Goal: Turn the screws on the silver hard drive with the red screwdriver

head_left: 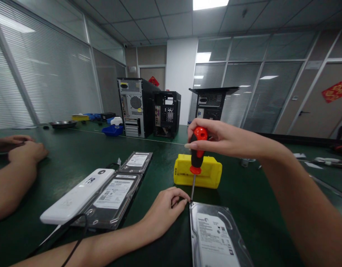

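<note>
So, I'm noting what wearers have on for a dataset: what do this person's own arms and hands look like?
The left hand and right hand are ungloved. The left forearm and right forearm are slim and bare where visible: no sleeve, watch or ring shows. A thin black cable crosses by the left forearm.

Red-and-black screwdriver (197, 157), silver hard drive (230, 227), white label (214, 239), yellow bin (208, 173), dark green tabletop (155, 189), blue tray (112, 130)

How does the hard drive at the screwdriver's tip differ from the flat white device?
The hard drive is metallic with a printed label; the flat white device carries black marks. The screwdriver stands at the drive's corner; no tool stands at the device. Both are oblong.
</note>
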The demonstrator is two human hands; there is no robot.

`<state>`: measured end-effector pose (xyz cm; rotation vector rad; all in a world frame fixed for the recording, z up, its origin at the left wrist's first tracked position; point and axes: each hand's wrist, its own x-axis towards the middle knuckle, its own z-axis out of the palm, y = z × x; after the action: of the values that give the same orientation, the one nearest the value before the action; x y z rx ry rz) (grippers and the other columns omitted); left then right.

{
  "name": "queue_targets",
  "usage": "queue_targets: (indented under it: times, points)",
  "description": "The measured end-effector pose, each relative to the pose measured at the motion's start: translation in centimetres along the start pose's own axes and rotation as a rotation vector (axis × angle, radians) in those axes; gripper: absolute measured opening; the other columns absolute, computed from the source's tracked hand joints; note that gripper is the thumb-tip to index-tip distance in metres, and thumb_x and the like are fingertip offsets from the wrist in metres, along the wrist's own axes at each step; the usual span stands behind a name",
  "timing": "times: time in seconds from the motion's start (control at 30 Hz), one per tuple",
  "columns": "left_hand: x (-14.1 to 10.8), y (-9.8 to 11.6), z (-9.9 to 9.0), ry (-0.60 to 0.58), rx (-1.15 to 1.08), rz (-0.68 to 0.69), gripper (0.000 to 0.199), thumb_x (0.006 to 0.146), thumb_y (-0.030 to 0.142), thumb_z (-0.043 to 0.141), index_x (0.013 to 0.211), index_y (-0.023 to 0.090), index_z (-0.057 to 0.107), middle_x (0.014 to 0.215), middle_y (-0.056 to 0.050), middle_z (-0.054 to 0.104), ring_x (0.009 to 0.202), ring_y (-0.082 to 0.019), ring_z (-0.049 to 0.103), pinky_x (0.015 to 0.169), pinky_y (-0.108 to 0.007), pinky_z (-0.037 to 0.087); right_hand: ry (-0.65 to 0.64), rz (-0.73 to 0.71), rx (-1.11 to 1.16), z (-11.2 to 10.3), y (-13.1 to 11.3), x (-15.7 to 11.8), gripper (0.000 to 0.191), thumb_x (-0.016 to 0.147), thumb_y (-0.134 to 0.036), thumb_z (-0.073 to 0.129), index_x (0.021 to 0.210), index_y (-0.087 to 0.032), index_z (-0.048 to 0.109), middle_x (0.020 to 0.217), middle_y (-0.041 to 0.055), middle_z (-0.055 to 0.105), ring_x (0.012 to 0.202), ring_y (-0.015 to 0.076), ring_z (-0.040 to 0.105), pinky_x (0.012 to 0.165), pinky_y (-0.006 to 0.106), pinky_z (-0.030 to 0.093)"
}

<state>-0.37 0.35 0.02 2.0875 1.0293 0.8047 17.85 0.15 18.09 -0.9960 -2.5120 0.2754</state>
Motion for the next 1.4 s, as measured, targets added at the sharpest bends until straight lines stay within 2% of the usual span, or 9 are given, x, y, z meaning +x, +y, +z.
queue_targets:
  times: [0.13,0.33,0.5,0.57,0.87,1.03,1.13,1.3,1.4]
  points:
    - [0.0,-0.1,0.0,0.001,-0.001,-0.004,0.021,0.083,0.019,0.051,0.090,0.017,0.071,0.064,0.003,0.047,0.061,-0.014,0.045,0.058,-0.023,0.032,0.019,-0.023,0.011,0.3,-0.2,0.2,0.016,0.086,-0.034,0.056,0.090,-0.018,0.053,0.084,0.0005,0.056,0.074,0.0130,0.053,0.065,0.025,0.042]
    - [-0.1,0.1,0.0,-0.002,-0.007,-0.005,0.020,0.083,0.020,0.051,0.090,0.016,0.070,0.064,0.003,0.047,0.061,-0.015,0.046,0.058,-0.023,0.032,-0.027,-0.015,0.135,0.2,0.3,-0.2,0.022,0.090,-0.029,0.050,0.108,-0.019,0.046,0.103,0.0043,0.055,0.092,0.0161,0.056,0.079,0.030,0.045]
    - [0.0,0.3,-0.1,-0.008,-0.001,-0.011,0.021,0.083,0.020,0.050,0.091,0.016,0.069,0.065,0.003,0.047,0.062,-0.015,0.045,0.058,-0.023,0.032,0.022,-0.007,-0.023,0.3,0.3,0.4,0.026,0.086,-0.044,0.055,0.091,-0.018,0.053,0.082,-0.0002,0.051,0.070,0.0127,0.049,0.061,0.025,0.040]
    - [0.0,0.3,-0.1,-0.010,-0.009,-0.009,0.021,0.083,0.020,0.050,0.091,0.016,0.069,0.064,0.004,0.044,0.061,-0.015,0.044,0.058,-0.023,0.031,0.038,-0.011,-0.043,0.4,0.2,0.5,0.025,0.086,-0.043,0.054,0.089,-0.018,0.053,0.081,-0.0001,0.052,0.070,0.0129,0.049,0.062,0.026,0.040]
    - [-0.2,-0.1,-0.2,0.002,-0.010,0.013,0.021,0.084,0.020,0.052,0.098,0.018,0.067,0.068,0.004,0.042,0.063,-0.015,0.044,0.060,-0.023,0.033,-0.022,0.003,0.063,0.0,0.7,-0.3,0.029,0.088,-0.027,0.049,0.116,-0.019,0.045,0.104,0.0058,0.055,0.091,0.0178,0.054,0.076,0.031,0.045]
    - [-0.2,0.0,-0.1,-0.009,0.006,0.011,0.019,0.084,0.020,0.052,0.095,0.017,0.067,0.068,0.004,0.042,0.064,-0.015,0.044,0.060,-0.023,0.033,-0.013,0.004,0.090,0.1,0.7,0.2,0.017,0.087,-0.030,0.054,0.098,-0.017,0.052,0.092,0.0026,0.055,0.080,0.0140,0.054,0.070,0.027,0.045]
    - [-0.1,0.1,-0.2,-0.013,0.011,0.015,0.017,0.084,0.020,0.052,0.093,0.017,0.067,0.068,0.004,0.043,0.064,-0.015,0.045,0.059,-0.023,0.033,-0.002,-0.026,0.083,0.1,0.6,0.5,0.020,0.085,-0.036,0.058,0.091,-0.017,0.055,0.084,0.0006,0.055,0.074,0.0127,0.053,0.064,0.025,0.044]
    - [0.0,-0.1,-0.1,-0.026,0.016,0.012,0.016,0.084,0.019,0.053,0.093,0.017,0.067,0.069,0.004,0.044,0.065,-0.015,0.045,0.060,-0.023,0.033,-0.001,-0.078,0.095,0.1,0.8,0.3,0.025,0.086,-0.033,0.057,0.106,-0.016,0.054,0.098,0.0031,0.055,0.084,0.0141,0.055,0.073,0.027,0.047]
    - [0.0,-0.4,0.0,-0.024,0.019,0.025,0.016,0.084,0.018,0.053,0.092,0.017,0.067,0.070,0.003,0.046,0.066,-0.014,0.046,0.060,-0.023,0.033,-0.021,-0.094,0.165,0.1,0.8,0.1,0.026,0.088,-0.025,0.054,0.113,-0.016,0.050,0.097,0.0029,0.056,0.086,0.0142,0.057,0.075,0.028,0.049]
